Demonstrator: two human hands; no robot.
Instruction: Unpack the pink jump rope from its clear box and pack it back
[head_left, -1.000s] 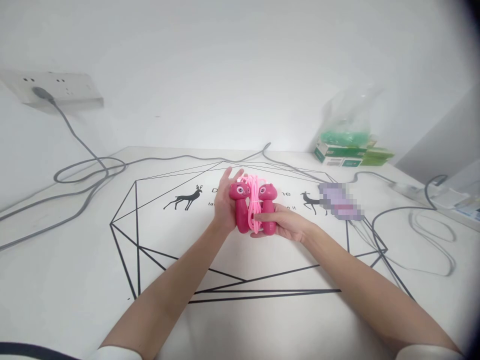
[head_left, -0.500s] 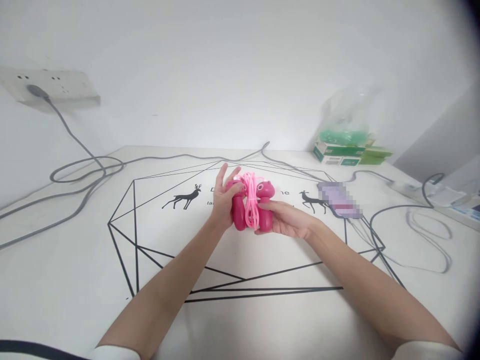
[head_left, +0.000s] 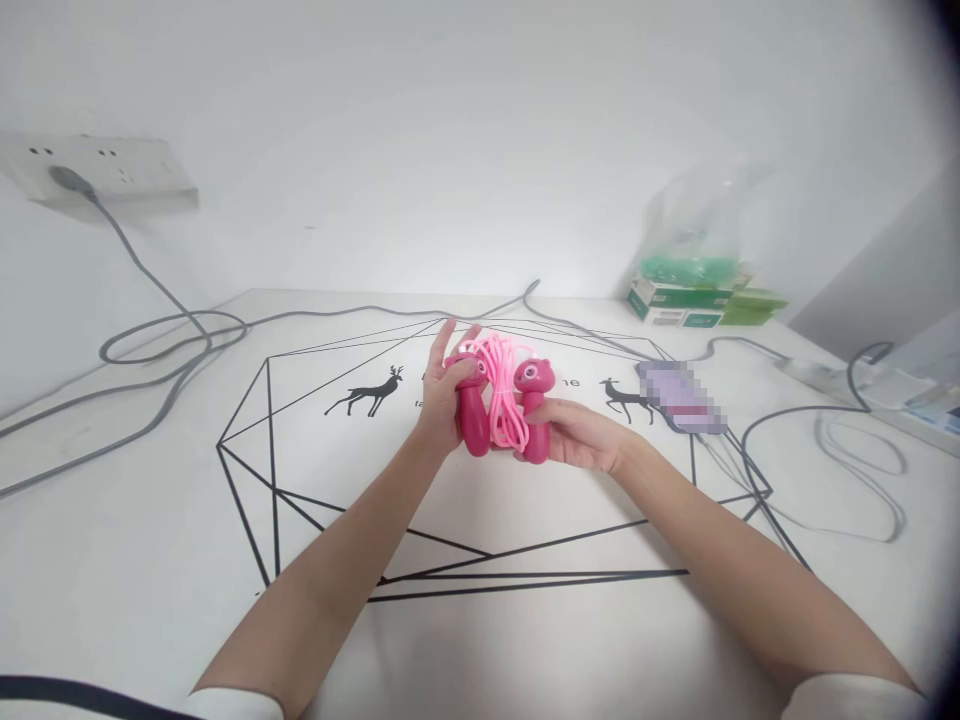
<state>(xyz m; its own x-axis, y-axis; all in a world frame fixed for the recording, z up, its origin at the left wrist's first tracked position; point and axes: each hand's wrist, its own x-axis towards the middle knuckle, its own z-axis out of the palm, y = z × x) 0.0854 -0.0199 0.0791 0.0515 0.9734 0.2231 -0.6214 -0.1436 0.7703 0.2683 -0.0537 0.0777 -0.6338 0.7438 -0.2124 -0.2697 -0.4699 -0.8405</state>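
A jump rope with two dark pink handles and a bundled light pink cord [head_left: 504,395] is held above the middle of the table. My left hand [head_left: 442,400] grips the left handle [head_left: 474,420], thumb across its animal-shaped top and some fingers stretched up behind. My right hand [head_left: 577,432] holds the right handle [head_left: 536,430], its thumb over the front and its other fingers partly hidden behind. The looped cord hangs between the two handles, gathered at its middle.
The white table [head_left: 450,650] bears black lines and deer prints. A purple phone [head_left: 679,395] lies right of my hands. Green and white boxes [head_left: 679,300] under a clear bag [head_left: 690,235] stand at the back right. Grey cables [head_left: 172,320] run along the left and back.
The two handles have moved slightly apart and tilted, and the cord bundle between them has spread out and slants more. Both hands keep their hold.
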